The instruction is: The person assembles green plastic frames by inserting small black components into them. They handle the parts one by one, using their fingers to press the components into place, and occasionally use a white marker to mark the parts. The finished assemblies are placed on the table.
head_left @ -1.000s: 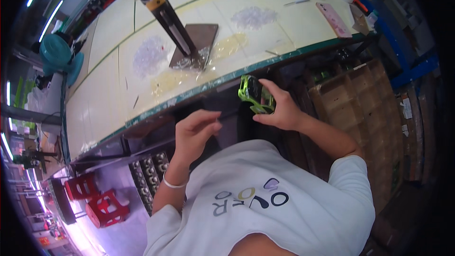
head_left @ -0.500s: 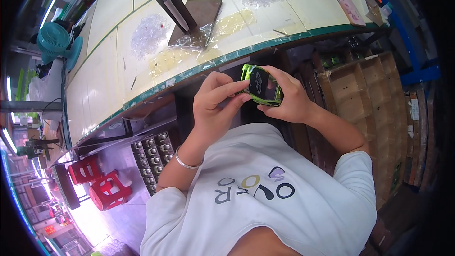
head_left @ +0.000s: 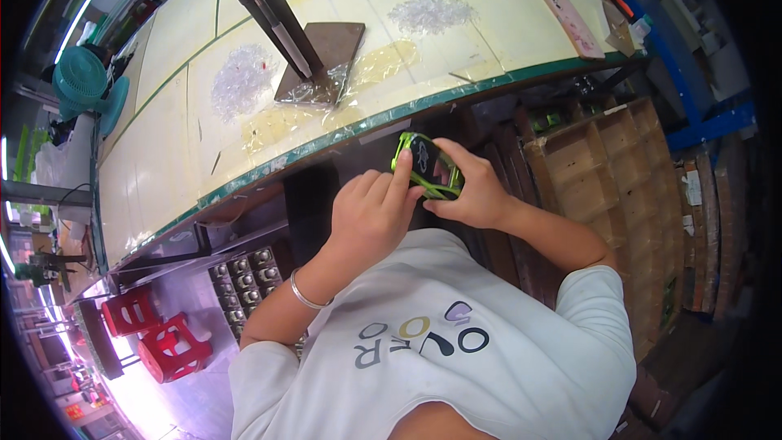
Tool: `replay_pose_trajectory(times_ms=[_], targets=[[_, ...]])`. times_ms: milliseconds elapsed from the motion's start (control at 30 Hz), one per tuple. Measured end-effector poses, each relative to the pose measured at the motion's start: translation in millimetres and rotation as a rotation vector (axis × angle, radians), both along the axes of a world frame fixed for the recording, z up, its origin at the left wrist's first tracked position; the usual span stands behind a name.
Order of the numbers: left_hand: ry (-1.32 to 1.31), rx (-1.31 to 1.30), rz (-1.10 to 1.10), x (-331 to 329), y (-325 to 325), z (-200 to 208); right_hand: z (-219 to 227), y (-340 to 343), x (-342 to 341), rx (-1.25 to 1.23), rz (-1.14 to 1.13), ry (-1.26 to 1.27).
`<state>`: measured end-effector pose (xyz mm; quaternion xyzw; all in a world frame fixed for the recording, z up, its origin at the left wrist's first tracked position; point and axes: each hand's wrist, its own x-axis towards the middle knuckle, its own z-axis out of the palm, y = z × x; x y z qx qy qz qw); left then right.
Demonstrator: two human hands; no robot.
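In front of my body, below the table edge, I hold a bright green plastic frame with a glossy black panel (head_left: 424,158) and a pale mark on it. My right hand (head_left: 481,193) is closed around its right end, fingers along the far side and thumb on the near side. At the left end, my left hand (head_left: 368,209) grips it, the index finger stretched along the green rim and the thumb at the near corner. The other left fingers are curled in. Part of the frame is hidden behind my fingers.
On the pale table (head_left: 155,167), a post tool on a dark plate (head_left: 340,45) stands between two piles of clear pieces (head_left: 243,77) (head_left: 432,14). A pink phone (head_left: 573,26) lies right. Below are a compartmented wooden tray (head_left: 603,151), red stools (head_left: 173,348) and metal parts in a tray (head_left: 244,279).
My left index finger has straightened and moved up onto the frame's left rim. The frame has turned slightly in my hands. The whole view has shifted a little.
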<state>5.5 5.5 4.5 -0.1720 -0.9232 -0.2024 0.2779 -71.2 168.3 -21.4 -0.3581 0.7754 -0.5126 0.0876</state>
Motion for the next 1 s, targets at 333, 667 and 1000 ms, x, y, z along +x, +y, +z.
replay_pose_trajectory(times_ms=[333,667,1000], targets=[[-0.066,0.871,0.124,-7.2,-6.4,-44.4,7.6,-20.8,5.1,0.136,-0.045,0.211],[-0.557,1.945,0.042,9.4,-9.3,-35.2,26.6,-25.4,-107.3,0.085,-0.286,0.262],[-0.652,1.869,0.092,26.6,-18.4,-61.1,-11.3,-7.7,-225.4,0.428,-0.612,0.468]])
